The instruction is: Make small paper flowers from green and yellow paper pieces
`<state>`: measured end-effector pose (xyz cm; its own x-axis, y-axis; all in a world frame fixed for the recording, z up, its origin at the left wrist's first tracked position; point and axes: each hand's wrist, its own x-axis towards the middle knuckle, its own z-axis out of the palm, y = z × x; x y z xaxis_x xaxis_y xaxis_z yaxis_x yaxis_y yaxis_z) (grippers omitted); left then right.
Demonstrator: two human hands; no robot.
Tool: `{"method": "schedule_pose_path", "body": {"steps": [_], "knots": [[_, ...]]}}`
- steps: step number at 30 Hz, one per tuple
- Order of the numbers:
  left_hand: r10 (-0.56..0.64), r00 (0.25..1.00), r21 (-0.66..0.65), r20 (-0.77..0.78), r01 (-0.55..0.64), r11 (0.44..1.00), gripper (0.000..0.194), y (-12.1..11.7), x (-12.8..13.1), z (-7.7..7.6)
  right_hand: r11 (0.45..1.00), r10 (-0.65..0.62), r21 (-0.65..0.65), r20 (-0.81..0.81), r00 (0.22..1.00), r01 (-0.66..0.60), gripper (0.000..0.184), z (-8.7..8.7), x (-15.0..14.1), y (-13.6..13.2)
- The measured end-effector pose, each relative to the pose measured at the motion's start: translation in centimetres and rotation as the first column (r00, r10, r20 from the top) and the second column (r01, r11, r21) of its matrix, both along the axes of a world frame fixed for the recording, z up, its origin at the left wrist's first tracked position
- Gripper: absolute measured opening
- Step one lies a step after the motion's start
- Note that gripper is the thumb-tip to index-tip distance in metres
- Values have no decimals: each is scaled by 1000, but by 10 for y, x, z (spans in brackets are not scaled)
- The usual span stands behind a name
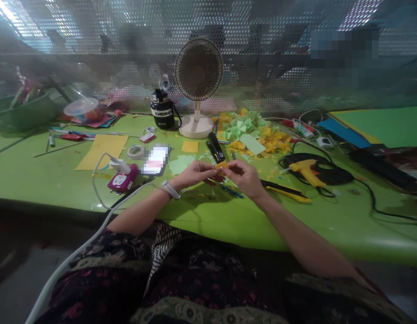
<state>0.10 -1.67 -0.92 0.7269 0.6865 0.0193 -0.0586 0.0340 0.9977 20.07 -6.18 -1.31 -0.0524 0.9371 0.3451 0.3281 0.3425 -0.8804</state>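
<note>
One orange paper piece (222, 166) is pinched between left hand (195, 173) and right hand (248, 178) fingertips, near the black stapler (216, 148), above the surface (201, 217). Probably light, easily creased; best held gently by edges.

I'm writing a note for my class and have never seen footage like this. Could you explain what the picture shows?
There is no machine here, just a person's two bare hands. The camera sits on that person's head, looking forward and down.

The left hand, with a white band at its wrist, and the right hand meet over a green table, their fingertips holding a small orange piece, apparently paper.

Just beyond is what looks like a stapler. Farther back stand a fan and a bottle, beside heaped paper scraps. A phone lies to the left, a yellow glue gun to the right.
</note>
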Motion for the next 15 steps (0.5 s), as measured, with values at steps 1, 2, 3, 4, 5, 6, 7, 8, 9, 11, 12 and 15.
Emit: {"method": "schedule_pose_path", "body": {"steps": [1,2,3,4,5,6,7,8,9,11,12,15], "knots": [[-1,1000,0,-5,1,1000,36,0,0,0,1000,4,-5,-1,1000,-4,37,0,0,0],[-1,1000,0,-9,1,1000,35,0,0,0,1000,7,-10,-3,1000,-7,36,0,0,0],[0,1000,-1,-14,0,1000,35,0,0,0,1000,9,-13,-5,1000,-9,36,1,0,0],[2,1000,-3,-18,-2,1000,35,0,0,0,1000,10,-15,-6,1000,-10,36,1,0,0],[4,1000,-5,-21,-4,1000,34,0,0,0,1000,11,-17,-6,1000,-11,36,1,0,0],[6,1000,-6,-22,-6,1000,34,0,0,0,1000,9,-19,-4,1000,-9,35,1,0,0],[7,1000,-7,-20,-8,1000,34,0,0,0,1000,7,-20,-2,1000,-7,35,1,0,0],[7,1000,-7,-17,-7,1000,34,0,0,-1,1000,4,-20,1,1000,-4,35,1,0,0],[7,1000,-6,-14,-7,1000,33,0,0,-1,1000,2,-19,3,1000,-1,34,0,0,-1],[7,1000,-6,-12,-8,1000,33,0,0,-1,1000,1,-16,6,1000,-1,34,0,0,-1],[9,1000,-7,-13,-9,1000,34,0,0,0,1000,3,-16,6,1000,-3,34,0,0,-1],[5,1000,-16,-9,-6,1000,37,0,-1,1,999,14,-29,4,1000,-14,36,1,-1,-2]]}}
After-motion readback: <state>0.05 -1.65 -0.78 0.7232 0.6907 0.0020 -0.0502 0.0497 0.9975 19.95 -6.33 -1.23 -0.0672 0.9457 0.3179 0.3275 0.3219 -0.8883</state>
